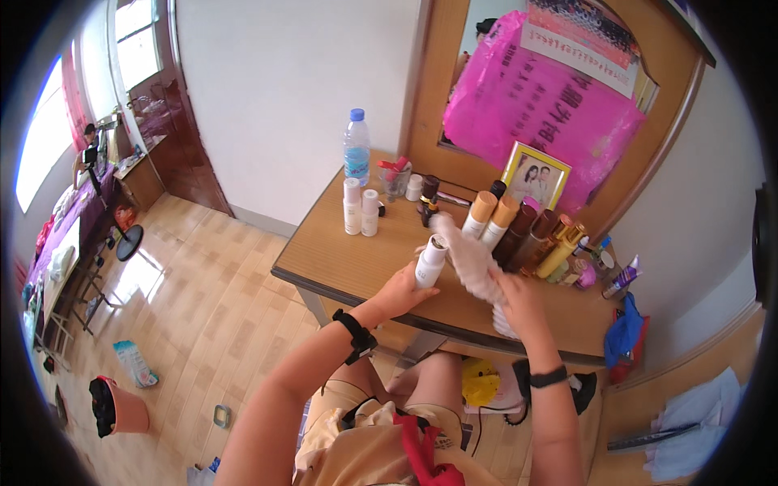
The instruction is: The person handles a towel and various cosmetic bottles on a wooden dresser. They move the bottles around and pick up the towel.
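Note:
Above the near edge of the wooden dressing table [322, 255], my left hand [406, 293] grips a white cosmetic bottle [429, 267], tilted slightly to the right. My right hand [516, 297] holds a pale pink fluffy cloth [471, 258], one end of which rises beside the bottle's top. Two slim white bottles, a taller one [352, 209] and a shorter one [369, 214], stand together on the left of the table. Just beyond the cloth is a row of bottles, among them a white one with an orange-brown cap [479, 215] and dark brown ones [515, 234].
A water bottle [357, 149] and a glass with red items [395, 180] stand at the back left. A yellow-framed photo [537, 179] leans by the mirror, partly covered by a pink plastic bag [547, 103]. A purple tube [621, 278] stands far right; a pink bin [129, 410] is on the floor.

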`<move>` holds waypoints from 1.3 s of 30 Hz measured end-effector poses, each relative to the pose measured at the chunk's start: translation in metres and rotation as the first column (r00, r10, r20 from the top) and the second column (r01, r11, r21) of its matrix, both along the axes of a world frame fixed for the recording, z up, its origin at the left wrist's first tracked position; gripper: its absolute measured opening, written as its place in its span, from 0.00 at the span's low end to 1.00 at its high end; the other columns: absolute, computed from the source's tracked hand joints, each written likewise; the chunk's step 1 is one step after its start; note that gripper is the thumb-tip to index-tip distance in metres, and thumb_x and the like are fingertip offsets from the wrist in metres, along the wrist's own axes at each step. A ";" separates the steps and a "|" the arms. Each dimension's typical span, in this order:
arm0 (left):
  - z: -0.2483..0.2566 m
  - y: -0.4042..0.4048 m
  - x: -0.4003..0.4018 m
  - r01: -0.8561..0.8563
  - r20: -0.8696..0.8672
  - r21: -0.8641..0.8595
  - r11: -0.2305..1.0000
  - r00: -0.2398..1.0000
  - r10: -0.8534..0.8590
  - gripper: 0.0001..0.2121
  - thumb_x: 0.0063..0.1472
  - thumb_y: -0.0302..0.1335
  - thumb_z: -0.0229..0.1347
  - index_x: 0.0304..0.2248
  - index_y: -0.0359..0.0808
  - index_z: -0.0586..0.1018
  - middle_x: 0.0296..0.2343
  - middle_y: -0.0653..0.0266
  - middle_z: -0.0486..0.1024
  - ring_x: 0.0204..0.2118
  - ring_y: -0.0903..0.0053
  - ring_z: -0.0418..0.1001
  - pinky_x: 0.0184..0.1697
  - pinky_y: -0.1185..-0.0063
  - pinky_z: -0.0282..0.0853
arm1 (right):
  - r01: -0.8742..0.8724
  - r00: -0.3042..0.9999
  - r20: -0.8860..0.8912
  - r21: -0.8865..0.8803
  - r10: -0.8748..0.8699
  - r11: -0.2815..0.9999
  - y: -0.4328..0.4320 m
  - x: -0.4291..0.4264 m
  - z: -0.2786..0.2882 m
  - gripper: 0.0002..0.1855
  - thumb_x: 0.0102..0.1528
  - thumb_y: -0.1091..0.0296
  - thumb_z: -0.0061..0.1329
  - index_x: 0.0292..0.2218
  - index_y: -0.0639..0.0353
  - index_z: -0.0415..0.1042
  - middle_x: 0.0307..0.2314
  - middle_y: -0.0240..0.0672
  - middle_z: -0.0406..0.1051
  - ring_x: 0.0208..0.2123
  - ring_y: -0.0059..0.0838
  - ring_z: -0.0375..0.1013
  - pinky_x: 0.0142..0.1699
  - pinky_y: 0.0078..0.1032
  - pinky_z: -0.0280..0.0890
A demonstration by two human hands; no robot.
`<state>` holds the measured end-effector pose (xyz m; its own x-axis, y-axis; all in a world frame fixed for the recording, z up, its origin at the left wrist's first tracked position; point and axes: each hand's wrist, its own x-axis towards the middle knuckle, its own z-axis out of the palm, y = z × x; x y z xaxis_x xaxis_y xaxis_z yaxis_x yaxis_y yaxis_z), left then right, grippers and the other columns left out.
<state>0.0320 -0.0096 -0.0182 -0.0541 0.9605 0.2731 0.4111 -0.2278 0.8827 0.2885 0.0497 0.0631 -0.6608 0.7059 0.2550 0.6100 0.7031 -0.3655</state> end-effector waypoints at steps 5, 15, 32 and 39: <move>0.020 -0.016 -0.050 -0.287 -0.413 -0.071 0.955 0.880 0.234 0.26 0.45 0.38 0.62 0.42 0.33 0.69 0.39 0.48 0.67 0.43 0.55 0.63 0.49 0.68 0.58 | -0.084 0.966 0.253 0.112 0.053 0.990 -0.018 0.039 -0.030 0.25 0.46 0.60 0.52 0.48 0.46 0.65 0.49 0.39 0.62 0.52 0.42 0.59 0.55 0.36 0.54; 0.035 -0.021 -0.130 -0.468 -0.322 -0.107 0.877 0.851 0.415 0.20 0.48 0.31 0.60 0.40 0.32 0.71 0.36 0.52 0.72 0.42 0.59 0.68 0.45 0.69 0.63 | -0.008 0.995 0.102 0.263 -0.020 0.965 -0.026 0.025 -0.069 0.36 0.44 0.37 0.47 0.48 0.50 0.65 0.51 0.41 0.60 0.54 0.42 0.56 0.58 0.40 0.47; 0.051 0.014 -0.160 -0.385 -0.011 -0.332 0.861 0.914 0.405 0.21 0.51 0.26 0.59 0.43 0.33 0.66 0.28 0.64 0.72 0.21 0.83 0.69 0.21 0.83 0.67 | 0.005 0.999 0.038 0.263 -0.016 0.965 -0.026 0.026 -0.070 0.33 0.44 0.37 0.49 0.46 0.49 0.68 0.49 0.39 0.62 0.54 0.38 0.57 0.58 0.37 0.48; 0.038 0.031 -0.155 -0.450 -0.016 -0.234 0.862 0.888 0.460 0.18 0.49 0.23 0.58 0.40 0.29 0.68 0.30 0.58 0.74 0.26 0.75 0.75 0.22 0.80 0.72 | 0.025 0.998 0.056 0.227 -0.039 0.974 -0.028 0.025 -0.065 0.32 0.44 0.38 0.48 0.45 0.49 0.68 0.49 0.38 0.62 0.54 0.38 0.56 0.58 0.37 0.48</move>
